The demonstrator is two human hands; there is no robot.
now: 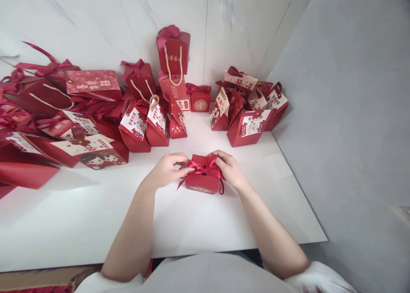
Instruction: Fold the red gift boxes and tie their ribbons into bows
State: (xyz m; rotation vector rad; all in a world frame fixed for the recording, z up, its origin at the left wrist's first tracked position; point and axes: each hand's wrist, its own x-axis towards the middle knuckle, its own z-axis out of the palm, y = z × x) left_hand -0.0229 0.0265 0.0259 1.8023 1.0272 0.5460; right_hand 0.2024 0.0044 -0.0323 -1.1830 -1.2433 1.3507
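A small red gift box (202,184) stands on the white table right in front of me. Across its top a shiny red ribbon (205,169) is tied in a bow, its tails hanging down at both sides. On the left of the bow, my left hand (169,169) pinches a ribbon loop between thumb and fingers. At the other side my right hand (229,167) is closed on the ribbon's right loop, with its fingertips partly hidden behind the bow. The box rests on the table between the two hands.
Many red gift boxes (99,150) crowd the table's left side. Stacked boxes (174,54) lean by the tiled wall at the back. Another group of boxes (248,128) stands at the back right. The white table (192,229) ends at a grey wall on the right.
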